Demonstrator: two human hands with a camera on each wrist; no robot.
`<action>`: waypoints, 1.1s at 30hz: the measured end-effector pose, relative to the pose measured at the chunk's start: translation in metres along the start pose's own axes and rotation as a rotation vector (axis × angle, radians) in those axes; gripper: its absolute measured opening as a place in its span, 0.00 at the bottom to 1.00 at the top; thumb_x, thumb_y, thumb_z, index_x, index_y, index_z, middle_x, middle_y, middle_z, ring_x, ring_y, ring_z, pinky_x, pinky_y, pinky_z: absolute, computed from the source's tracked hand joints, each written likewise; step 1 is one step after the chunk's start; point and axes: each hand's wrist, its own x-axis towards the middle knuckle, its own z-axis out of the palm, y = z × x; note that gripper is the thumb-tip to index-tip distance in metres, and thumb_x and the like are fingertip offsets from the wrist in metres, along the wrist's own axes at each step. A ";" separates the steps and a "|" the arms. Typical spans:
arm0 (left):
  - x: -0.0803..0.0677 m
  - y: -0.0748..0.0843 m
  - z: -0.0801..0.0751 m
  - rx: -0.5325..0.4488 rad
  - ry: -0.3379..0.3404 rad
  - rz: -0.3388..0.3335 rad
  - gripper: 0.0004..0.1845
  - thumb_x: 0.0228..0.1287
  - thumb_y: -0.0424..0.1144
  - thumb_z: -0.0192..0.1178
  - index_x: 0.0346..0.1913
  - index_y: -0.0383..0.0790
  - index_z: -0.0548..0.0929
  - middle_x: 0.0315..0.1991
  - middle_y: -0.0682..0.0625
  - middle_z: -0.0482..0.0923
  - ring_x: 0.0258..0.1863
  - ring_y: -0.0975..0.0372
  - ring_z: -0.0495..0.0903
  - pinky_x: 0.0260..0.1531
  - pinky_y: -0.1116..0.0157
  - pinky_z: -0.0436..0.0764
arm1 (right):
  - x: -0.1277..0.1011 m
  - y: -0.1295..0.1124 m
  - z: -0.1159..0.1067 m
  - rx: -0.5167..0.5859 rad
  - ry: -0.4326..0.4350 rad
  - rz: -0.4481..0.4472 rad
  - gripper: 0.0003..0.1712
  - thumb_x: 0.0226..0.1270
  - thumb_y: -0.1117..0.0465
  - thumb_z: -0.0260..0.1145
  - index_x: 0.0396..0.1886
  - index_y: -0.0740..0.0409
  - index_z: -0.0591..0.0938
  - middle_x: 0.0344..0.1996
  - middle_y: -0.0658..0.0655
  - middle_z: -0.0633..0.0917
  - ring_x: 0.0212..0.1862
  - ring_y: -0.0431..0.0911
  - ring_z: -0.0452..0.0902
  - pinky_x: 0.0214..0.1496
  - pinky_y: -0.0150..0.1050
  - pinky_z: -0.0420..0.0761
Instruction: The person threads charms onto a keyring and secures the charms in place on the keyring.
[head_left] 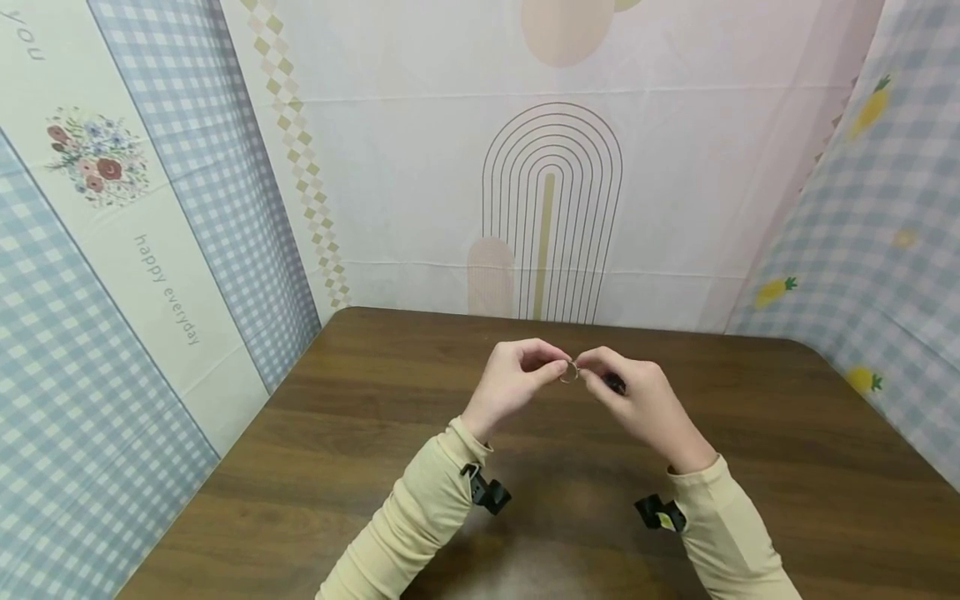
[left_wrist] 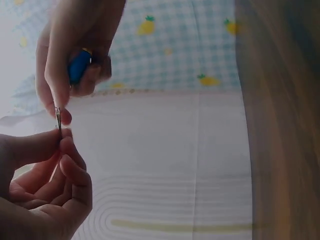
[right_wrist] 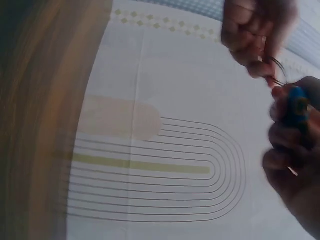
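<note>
Ring [head_left: 568, 372], standing edge-up, pinched between both hands; right hand [head_left: 637, 400] also grips blue object [left_wrist: 78, 66].

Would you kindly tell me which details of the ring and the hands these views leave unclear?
- Metal ring: tiny in the head view, edge-on from the left wrist, blurred from the right wrist; any gap or attachment is unreadable.
- Blue object: mostly covered by the right hand; its shape is unclear in all views.
- Left hand: its fingertips cover where it pinches the ring.
- Brown table: smeared at both wrist views' edges.
</note>
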 end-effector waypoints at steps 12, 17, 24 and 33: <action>0.007 -0.041 0.000 0.585 -0.197 -0.200 0.03 0.56 0.37 0.68 0.28 0.43 0.88 0.28 0.53 0.86 0.27 0.65 0.77 0.31 0.70 0.75 | -0.016 0.039 0.017 0.293 -0.579 0.278 0.06 0.67 0.64 0.64 0.42 0.60 0.81 0.32 0.51 0.86 0.34 0.35 0.79 0.33 0.30 0.78; 0.001 -0.061 0.006 0.771 -0.303 -0.283 0.07 0.49 0.38 0.72 0.20 0.45 0.84 0.22 0.55 0.82 0.24 0.64 0.76 0.29 0.69 0.75 | -0.026 0.045 0.037 0.373 -0.758 0.262 0.07 0.65 0.69 0.63 0.42 0.65 0.81 0.33 0.56 0.86 0.33 0.38 0.80 0.31 0.30 0.79; -0.005 -0.073 0.018 0.926 -0.391 -0.257 0.11 0.42 0.36 0.75 0.15 0.43 0.81 0.17 0.56 0.79 0.20 0.65 0.73 0.23 0.71 0.74 | -0.033 0.045 0.054 0.430 -0.877 0.376 0.07 0.63 0.73 0.61 0.41 0.66 0.79 0.28 0.56 0.83 0.25 0.39 0.76 0.28 0.32 0.79; -0.010 -0.077 0.026 0.954 -0.447 -0.323 0.18 0.45 0.39 0.76 0.12 0.44 0.76 0.08 0.57 0.70 0.13 0.66 0.70 0.19 0.73 0.69 | -0.040 0.047 0.056 0.385 -0.916 0.440 0.08 0.62 0.72 0.63 0.41 0.64 0.78 0.25 0.54 0.79 0.24 0.41 0.75 0.27 0.33 0.78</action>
